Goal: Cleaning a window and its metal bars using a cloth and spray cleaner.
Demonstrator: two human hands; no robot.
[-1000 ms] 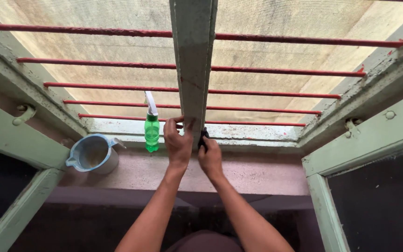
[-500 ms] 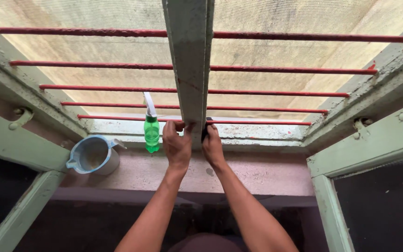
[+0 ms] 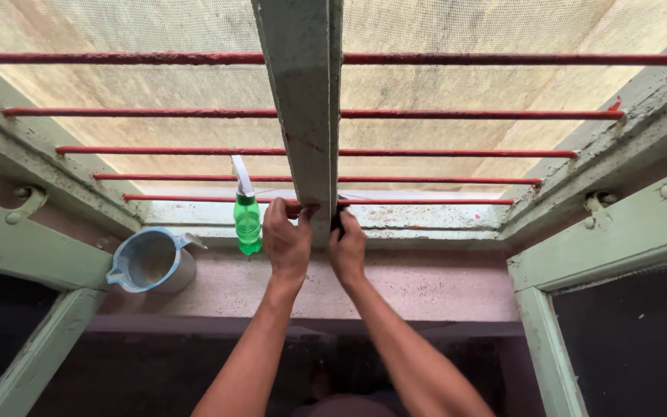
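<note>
Green paint, worn and flaking, covers the upright post (image 3: pixel 303 116) that splits the window down its middle, and both of the person's hands are pressed to its foot. The left hand (image 3: pixel 286 241) sits on the left side of the post, thumb and fingers curled against its edge just where the lowest red bar (image 3: pixel 194 198) meets it; the grip looks closed on the post, though the fingertips are partly hidden behind it. The right hand (image 3: pixel 347 247) is on the other side, its grip closed on a small dark cloth (image 3: pixel 339 214) that it holds flat against the post's right face, just above the sill (image 3: pixel 426 220). 5 red bars cross the opening one above another, with a dusty mesh screen (image 3: pixel 441 85) behind them. Just left of the left hand, a green spray bottle (image 3: pixel 246 220) with a white nozzle stands upright on the sill, near the hand but not touching it. Farther left, a pale blue jug (image 3: pixel 152 260) with a handle sits on the pink ledge (image 3: pixel 426 286) below the sill, well apart from both hands. Green shutters (image 3: pixel 604 232) hang open on either side.
</note>
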